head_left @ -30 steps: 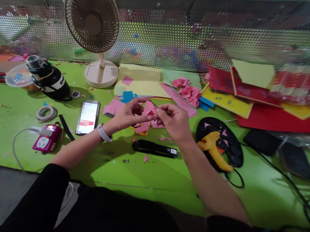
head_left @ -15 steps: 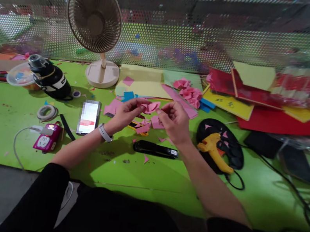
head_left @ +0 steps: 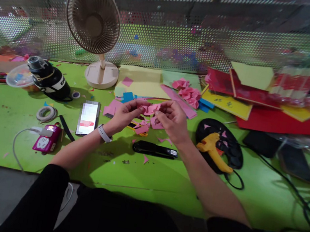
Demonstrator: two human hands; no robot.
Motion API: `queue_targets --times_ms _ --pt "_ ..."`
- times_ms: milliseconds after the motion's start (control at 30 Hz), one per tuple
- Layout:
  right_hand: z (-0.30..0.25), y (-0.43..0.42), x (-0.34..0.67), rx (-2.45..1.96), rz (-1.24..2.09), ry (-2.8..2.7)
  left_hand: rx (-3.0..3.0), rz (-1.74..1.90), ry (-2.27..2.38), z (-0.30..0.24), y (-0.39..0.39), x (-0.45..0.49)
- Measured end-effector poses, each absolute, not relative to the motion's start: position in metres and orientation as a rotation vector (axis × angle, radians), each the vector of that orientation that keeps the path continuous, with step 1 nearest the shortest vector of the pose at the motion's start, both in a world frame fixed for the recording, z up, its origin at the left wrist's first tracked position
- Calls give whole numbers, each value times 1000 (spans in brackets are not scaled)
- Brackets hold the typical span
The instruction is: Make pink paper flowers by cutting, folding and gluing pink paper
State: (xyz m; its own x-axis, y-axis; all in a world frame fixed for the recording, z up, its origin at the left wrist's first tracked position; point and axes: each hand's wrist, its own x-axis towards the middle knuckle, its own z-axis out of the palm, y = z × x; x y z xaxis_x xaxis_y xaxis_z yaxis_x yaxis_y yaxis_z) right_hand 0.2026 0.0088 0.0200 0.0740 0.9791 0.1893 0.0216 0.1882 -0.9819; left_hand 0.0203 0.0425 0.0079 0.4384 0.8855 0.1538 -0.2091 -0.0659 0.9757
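A small curled piece of pink paper [head_left: 151, 110] is held up between my two hands over the green table [head_left: 121, 173]. My left hand [head_left: 128, 114] pinches its left end between thumb and fingers. At the right end, the thumb and forefinger of my right hand [head_left: 172, 119] close on the paper. Below lie pink paper scraps [head_left: 142, 127], partly covering a yellow and black tool whose kind I cannot make out. Nearer to me is a black stapler [head_left: 153, 149]. Folded pink paper flowers [head_left: 188, 92] sit behind my right hand.
On the left are a fan [head_left: 101, 74], a black bottle [head_left: 53, 83], a phone [head_left: 88, 117], a tape roll [head_left: 46, 113] and a purple power socket [head_left: 47, 138]. A yellow glue gun [head_left: 214, 151] rests on a black pad at right. Coloured sheets [head_left: 234, 105] are piled behind.
My right hand has moved slightly left and now grips the right end of the pink paper. My left hand keeps its hold.
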Motion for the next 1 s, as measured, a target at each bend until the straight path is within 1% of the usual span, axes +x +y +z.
queue_targets --times_ms 300,1000 --pt "25 5 203 -1070 1093 -1254 1326 1007 666 6 43 20" --pt "20 7 204 -1130 1065 -1283 1421 1077 695 6 41 22"
